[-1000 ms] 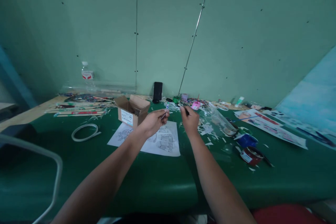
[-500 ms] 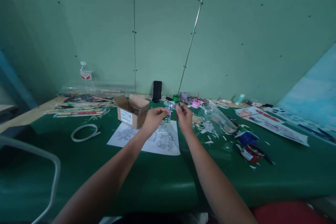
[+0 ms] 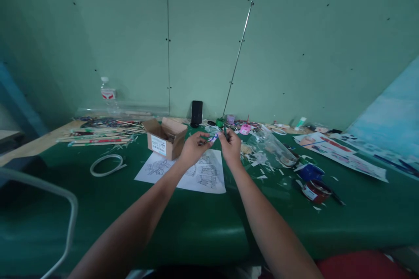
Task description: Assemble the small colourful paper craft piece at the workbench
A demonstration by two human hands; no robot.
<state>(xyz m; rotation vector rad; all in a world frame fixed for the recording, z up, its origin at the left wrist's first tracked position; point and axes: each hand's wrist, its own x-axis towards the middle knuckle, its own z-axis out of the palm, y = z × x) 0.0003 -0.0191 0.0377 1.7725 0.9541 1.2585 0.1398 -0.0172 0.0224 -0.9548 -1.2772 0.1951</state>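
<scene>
Over the top edge of a white sheet with line drawings (image 3: 183, 182), my left hand (image 3: 194, 147) pinches a small purple and white piece (image 3: 213, 138). Close beside it on the right, my right hand (image 3: 231, 146) is closed round a thin dark tool (image 3: 225, 132). Its fingertips meet the right end of the small piece. The piece is tilted, and most of its shape is too small to make out. An open cardboard box (image 3: 167, 144) stands just left of my left hand.
Sticks (image 3: 98, 135) and a coiled tube (image 3: 106, 165) lie left. A phone (image 3: 196, 113) leans at the back. Rightward are a plastic bag (image 3: 276, 150), paper scraps, a blue container (image 3: 309, 171), a red jar (image 3: 316, 191) and a painted sheet (image 3: 343, 157).
The small piece has turned from upright to a slant. My right hand's fingertips have come to it, closing the gap between the hands, and the dark tool now stands more upright.
</scene>
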